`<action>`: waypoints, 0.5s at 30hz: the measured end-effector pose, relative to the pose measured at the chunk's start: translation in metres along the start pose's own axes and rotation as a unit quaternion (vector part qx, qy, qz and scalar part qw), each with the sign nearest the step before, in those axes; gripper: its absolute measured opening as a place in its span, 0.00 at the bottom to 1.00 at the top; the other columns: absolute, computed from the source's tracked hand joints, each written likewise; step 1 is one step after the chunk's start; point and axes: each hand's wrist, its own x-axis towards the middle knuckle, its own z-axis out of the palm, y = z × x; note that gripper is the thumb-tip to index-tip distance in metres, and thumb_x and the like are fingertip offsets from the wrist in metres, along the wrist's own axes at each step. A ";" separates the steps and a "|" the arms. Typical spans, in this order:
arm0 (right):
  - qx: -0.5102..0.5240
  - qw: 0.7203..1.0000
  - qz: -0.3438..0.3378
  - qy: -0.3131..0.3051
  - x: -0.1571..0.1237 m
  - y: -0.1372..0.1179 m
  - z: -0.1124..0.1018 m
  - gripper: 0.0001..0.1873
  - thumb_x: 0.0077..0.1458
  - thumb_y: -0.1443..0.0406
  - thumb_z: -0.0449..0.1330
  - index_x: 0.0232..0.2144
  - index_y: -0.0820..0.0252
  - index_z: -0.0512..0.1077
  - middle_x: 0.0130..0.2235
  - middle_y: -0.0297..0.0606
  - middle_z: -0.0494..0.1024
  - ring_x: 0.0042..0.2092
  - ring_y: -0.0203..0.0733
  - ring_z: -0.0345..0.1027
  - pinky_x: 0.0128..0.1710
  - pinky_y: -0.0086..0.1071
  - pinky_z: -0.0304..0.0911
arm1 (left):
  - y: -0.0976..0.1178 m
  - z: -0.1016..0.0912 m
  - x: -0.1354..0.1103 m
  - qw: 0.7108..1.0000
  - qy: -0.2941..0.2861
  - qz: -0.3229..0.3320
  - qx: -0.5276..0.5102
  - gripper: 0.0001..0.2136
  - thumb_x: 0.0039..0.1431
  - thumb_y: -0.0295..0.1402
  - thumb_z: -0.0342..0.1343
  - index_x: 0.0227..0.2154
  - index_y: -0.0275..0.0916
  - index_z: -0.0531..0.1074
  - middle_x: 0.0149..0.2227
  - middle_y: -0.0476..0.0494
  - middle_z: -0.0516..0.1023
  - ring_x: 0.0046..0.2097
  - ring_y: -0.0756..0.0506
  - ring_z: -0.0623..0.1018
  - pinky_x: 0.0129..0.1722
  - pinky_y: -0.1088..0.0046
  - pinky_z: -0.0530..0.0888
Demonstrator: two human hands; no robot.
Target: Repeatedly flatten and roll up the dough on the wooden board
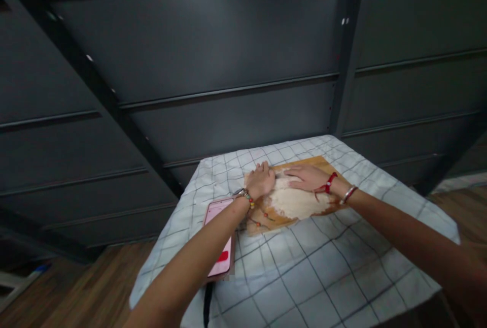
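The two hands are both over the wooden board (272, 226), backs turned up. The right hand (307, 177) lies flat and loose on the pale layer (300, 202), its fingers stretched toward the left hand and closed on nothing that shows. The left hand (261, 179) rests at the board's left side, at the edge of the layer, fingers pointing away from the person; whether it grips anything underneath cannot be told.

The board acts as a shallow carrier with no raised sides: the pale layer sits on it, covering much of its middle and right part, with ragged edges and bare wood showing at the far edge and the near left corner. Whether it is flour or dough is unclear. Thin dark cords with orange beads (265, 215) trail over the bare near left part.

A watch (240, 193) and a beaded bracelet (250, 199) circle the left wrist; a red band (330, 183) and a bangle (348, 194) circle the right.

The board lies on a white checked cloth (274, 277) that covers the table. Left of the board, a phone (214, 209) with a lit pink screen lies partly hidden below the left forearm, a black strap (207, 302) at its near end. Dark panels (228, 43) stand behind the table, above a wooden floor (102, 287).
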 end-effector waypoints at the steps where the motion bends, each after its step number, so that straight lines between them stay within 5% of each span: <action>1: 0.008 1.000 -0.001 -0.005 -0.005 -0.003 0.003 0.24 0.57 0.58 0.54 0.53 0.63 0.65 0.54 0.46 0.68 0.53 0.47 0.62 0.54 0.43 0.57 | 0.001 0.000 -0.006 1.000 -0.009 0.004 -0.005 0.21 0.61 0.30 0.33 0.55 0.33 0.59 0.59 0.35 0.62 0.61 0.40 0.58 0.57 0.58 0.58; 4: 0.039 0.999 0.008 0.005 -0.020 -0.012 0.005 0.27 0.54 0.61 0.57 0.54 0.69 0.64 0.53 0.50 0.68 0.53 0.49 0.61 0.53 0.43 0.57 | 0.008 -0.004 -0.029 0.999 -0.022 0.016 -0.040 0.23 0.61 0.30 0.30 0.56 0.31 0.58 0.60 0.36 0.60 0.62 0.42 0.56 0.59 0.63 0.56; 10: 0.083 0.996 -0.003 0.037 -0.036 -0.029 -0.011 0.14 0.55 0.67 0.53 0.43 0.63 0.72 0.42 0.43 0.74 0.46 0.43 0.67 0.48 0.38 0.62 | 0.023 -0.016 -0.074 0.992 -0.034 0.009 -0.121 0.27 0.63 0.35 0.25 0.61 0.25 0.46 0.64 0.36 0.49 0.64 0.46 0.51 0.61 0.69 0.52; 15: 0.052 0.998 0.016 0.022 -0.023 -0.032 -0.016 0.32 0.47 0.62 0.63 0.53 0.70 0.64 0.50 0.50 0.69 0.51 0.47 0.62 0.51 0.38 0.59 | 0.013 -0.017 -0.056 0.986 0.042 -0.019 -0.160 0.28 0.64 0.37 0.23 0.62 0.22 0.43 0.62 0.33 0.55 0.62 0.45 0.59 0.57 0.71 0.59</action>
